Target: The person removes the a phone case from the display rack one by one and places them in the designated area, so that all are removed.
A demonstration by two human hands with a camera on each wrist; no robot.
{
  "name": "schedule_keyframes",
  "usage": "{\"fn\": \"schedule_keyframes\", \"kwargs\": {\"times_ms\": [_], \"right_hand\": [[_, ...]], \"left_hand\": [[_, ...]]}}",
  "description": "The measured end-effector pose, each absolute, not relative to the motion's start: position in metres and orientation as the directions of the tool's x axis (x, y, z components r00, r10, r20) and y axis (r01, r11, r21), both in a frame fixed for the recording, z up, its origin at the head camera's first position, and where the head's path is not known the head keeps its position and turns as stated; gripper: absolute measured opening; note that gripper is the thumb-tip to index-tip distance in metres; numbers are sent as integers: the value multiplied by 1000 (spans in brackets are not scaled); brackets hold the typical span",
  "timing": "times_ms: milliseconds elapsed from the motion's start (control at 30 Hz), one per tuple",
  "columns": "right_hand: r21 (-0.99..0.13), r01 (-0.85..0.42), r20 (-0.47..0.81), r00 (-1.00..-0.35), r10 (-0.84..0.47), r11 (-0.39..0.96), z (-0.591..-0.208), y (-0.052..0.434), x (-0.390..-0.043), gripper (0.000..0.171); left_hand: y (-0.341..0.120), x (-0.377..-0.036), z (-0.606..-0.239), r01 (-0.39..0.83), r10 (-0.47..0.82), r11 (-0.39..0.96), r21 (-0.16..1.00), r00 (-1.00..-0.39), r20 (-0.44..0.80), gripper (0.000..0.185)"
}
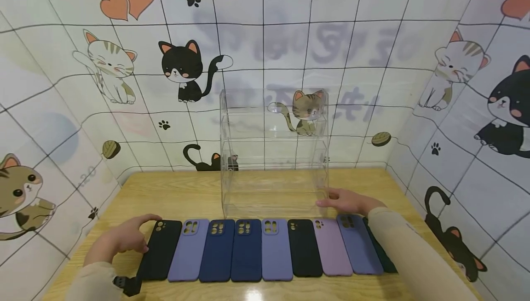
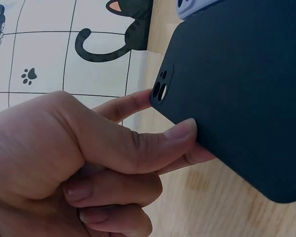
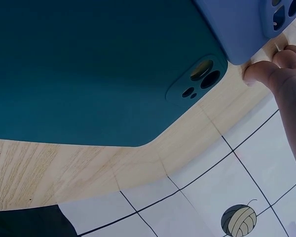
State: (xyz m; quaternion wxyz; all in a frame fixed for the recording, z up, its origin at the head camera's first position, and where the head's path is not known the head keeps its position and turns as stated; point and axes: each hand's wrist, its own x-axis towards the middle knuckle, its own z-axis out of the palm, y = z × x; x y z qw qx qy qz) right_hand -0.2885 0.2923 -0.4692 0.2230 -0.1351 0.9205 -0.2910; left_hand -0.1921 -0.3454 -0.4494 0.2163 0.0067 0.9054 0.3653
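The clear rack (image 1: 273, 153) stands empty; all nine cases lie in a row before it. The left hand (image 1: 120, 241) pinches the black case (image 1: 160, 249) at the row's left end, while the right hand (image 1: 348, 201) rests, fingers relaxed, beside the rack.

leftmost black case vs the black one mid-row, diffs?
The leftmost black case lies slanted with the left hand pinching its top corner; the middle black case lies straighter, untouched. The leftmost ends the row; the middle sits between purple cases. Both black, camera cutouts up.
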Motion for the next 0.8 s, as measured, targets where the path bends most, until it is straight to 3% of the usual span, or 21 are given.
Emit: {"fn": "schedule_keyframes", "kwargs": {"times_ms": [500,800], "right_hand": [[-591,-125,-324,-868,-377,797,-472,292,-289,99],[-587,-117,-330,-869,-368,801,-472,293,-289,101]], "left_hand": [[-346,-184,-454,-164,125,761,627,-912,-390,88],[-346,-182,-456,-197,53,784,588,-923,-381,76]]}}
